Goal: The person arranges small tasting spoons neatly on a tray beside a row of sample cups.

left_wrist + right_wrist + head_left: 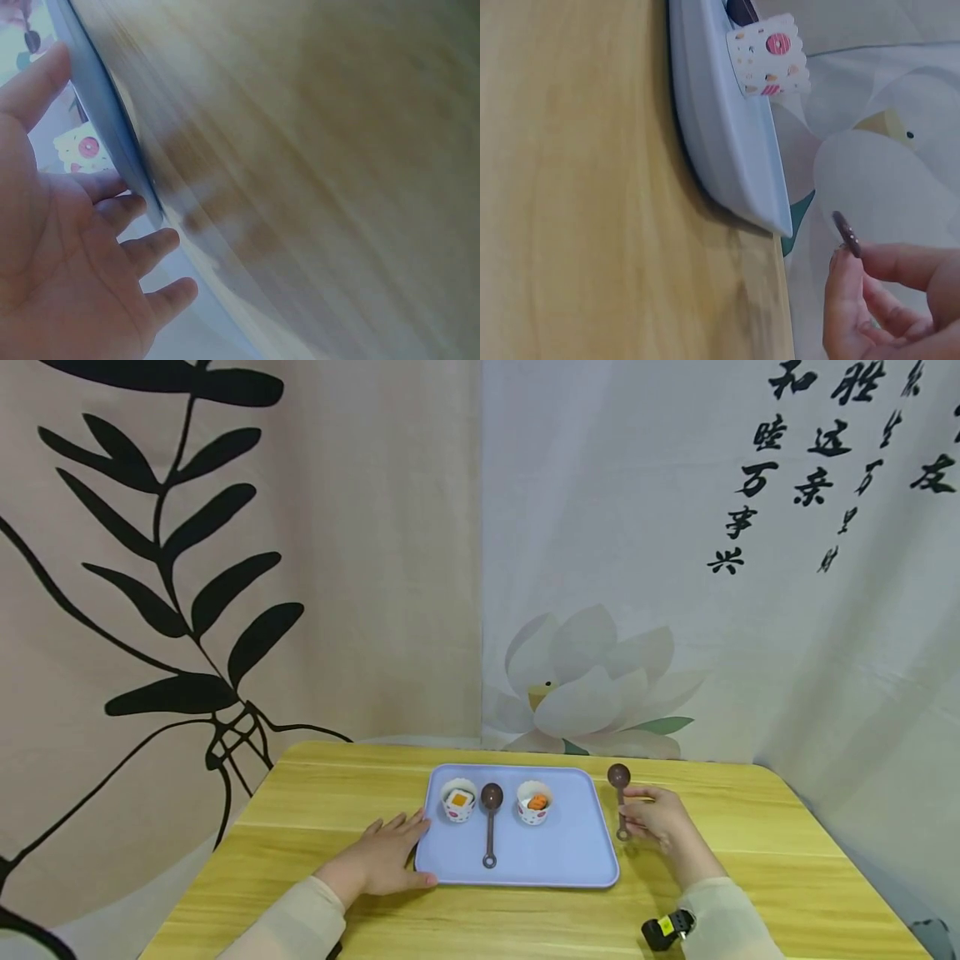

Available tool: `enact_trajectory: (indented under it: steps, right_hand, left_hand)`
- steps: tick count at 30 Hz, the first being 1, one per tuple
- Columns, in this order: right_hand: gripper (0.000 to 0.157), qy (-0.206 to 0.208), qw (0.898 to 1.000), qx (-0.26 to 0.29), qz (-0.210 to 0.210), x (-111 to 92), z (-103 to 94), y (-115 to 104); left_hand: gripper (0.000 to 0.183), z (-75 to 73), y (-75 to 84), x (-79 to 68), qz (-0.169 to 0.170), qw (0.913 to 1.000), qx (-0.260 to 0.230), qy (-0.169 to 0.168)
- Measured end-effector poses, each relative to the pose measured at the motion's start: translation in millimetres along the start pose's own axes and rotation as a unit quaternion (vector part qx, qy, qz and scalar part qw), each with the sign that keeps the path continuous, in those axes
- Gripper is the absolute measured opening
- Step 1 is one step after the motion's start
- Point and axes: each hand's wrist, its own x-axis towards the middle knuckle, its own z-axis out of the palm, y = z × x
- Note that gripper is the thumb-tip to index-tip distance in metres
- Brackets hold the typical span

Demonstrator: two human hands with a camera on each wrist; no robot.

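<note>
A pale lavender tray (pixel 577 852) lies on the wooden table. My left hand (pixel 392 853) rests at its left edge with fingers spread, and the left wrist view shows the thumb and index finger at the rim. On the tray, a brown spoon (pixel 491 827) lies between two patterned paper cups. The left cup (pixel 458 810) contains a white piece with a yellow-orange top; the right cup (pixel 533 815) contains an orange piece. Beyond the tray's right edge, my right hand (pixel 660 817) pinches a second brown spoon (pixel 620 789) by its handle, bowl end pointing away from me.
Around the tray stretches the yellow wood-grain table (pixel 735 835). Right behind its far edge hangs a curtain (pixel 390 568) printed with leaves, a lotus and black characters. A black device (pixel 666 932) with a yellow mark sits at the right wrist.
</note>
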Motion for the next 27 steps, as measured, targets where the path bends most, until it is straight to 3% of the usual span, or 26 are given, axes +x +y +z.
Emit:
enact_trajectory:
  steps: [11, 19, 27]
  right_hand:
    - [0.041, -0.027, 0.999, 0.003, -0.017, -13.3, 11.0, 0.8]
    - [0.04, -0.037, 0.999, 0.01, -0.008, -17.3, 21.8, 6.5]
    - [0.041, -0.046, 0.999, -0.014, -0.011, -18.9, 32.4, 8.4]
  left_hand:
    - [0.098, 1.2, 1.0, 0.2, 0.003, 1.0, -0.002, 0.0]
    - [0.097, 0.6, 1.0, 0.5, 0.004, 1.0, 0.001, -0.001]
    - [0.098, 0.6, 0.4, 1.1, 0.004, 1.0, 0.008, 0.001]
